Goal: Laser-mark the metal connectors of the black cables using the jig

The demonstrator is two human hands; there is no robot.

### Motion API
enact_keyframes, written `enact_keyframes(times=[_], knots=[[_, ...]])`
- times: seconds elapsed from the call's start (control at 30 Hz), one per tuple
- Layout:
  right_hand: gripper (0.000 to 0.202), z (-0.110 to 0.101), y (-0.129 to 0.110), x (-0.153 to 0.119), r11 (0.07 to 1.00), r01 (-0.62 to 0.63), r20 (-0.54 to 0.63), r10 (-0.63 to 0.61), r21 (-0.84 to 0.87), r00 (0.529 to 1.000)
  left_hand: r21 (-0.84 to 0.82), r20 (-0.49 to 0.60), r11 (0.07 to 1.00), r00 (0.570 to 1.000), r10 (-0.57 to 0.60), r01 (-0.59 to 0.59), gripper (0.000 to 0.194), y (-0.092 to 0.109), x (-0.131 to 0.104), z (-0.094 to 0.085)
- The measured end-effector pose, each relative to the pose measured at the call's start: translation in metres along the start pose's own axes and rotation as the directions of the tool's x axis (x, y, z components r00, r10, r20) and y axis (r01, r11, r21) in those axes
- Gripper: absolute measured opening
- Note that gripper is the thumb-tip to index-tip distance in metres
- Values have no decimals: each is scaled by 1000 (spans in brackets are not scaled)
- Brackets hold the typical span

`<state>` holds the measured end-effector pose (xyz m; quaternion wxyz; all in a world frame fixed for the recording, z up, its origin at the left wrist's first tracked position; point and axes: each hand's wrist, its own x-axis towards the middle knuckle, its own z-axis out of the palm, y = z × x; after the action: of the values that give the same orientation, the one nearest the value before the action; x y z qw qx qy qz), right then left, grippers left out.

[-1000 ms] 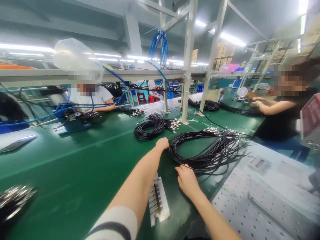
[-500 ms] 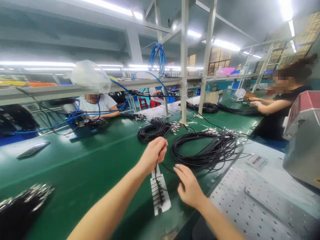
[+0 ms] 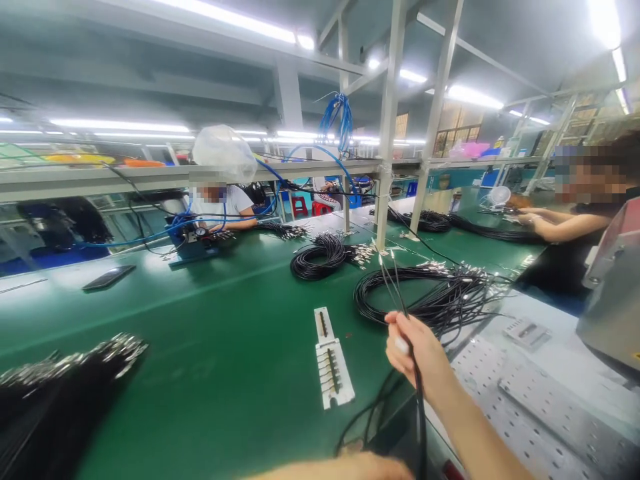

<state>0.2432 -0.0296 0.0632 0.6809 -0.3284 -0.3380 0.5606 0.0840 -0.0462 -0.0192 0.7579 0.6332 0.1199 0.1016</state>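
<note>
My right hand [image 3: 420,353] is closed around a few thin black cables [image 3: 421,427]; their upper ends stick up past the fingers, and the rest hangs down over the table's front edge. My left hand [image 3: 373,467] is at the bottom edge of the view, beside the hanging cables, mostly cut off with its fingers hidden. Left of my right hand, a pale slotted fixture [image 3: 345,383] with a narrower piece at its far end lies on the green table [image 3: 225,373]. Behind my right hand lies a large coil of black cables [image 3: 367,300] with shiny ends.
A smaller cable coil [image 3: 305,267] sits farther back. At left are a cable bundle [image 3: 55,413] and a dark flat phone-like object [image 3: 109,277]. A perforated metal plate [image 3: 500,393] and a grey machine [image 3: 613,293] stand right. Two co-workers sit across and at right.
My left hand has moved from above the fixture to the bottom edge. The cable has left the fixture, and my right hand, open before, is now closed on cables. The view has swung left.
</note>
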Motion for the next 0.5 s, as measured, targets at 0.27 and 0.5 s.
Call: enact_keyframes(times=[0.27, 0.5], knots=[[43, 24, 58, -43, 715, 116, 54, -109, -689, 993, -145, -618, 884, 739, 270, -444, 40, 98, 20, -34], [54, 24, 84, -45, 647, 104, 220, 100, -755, 970, -313, -663, 787, 716, 219, -531, 35, 99, 11, -48]])
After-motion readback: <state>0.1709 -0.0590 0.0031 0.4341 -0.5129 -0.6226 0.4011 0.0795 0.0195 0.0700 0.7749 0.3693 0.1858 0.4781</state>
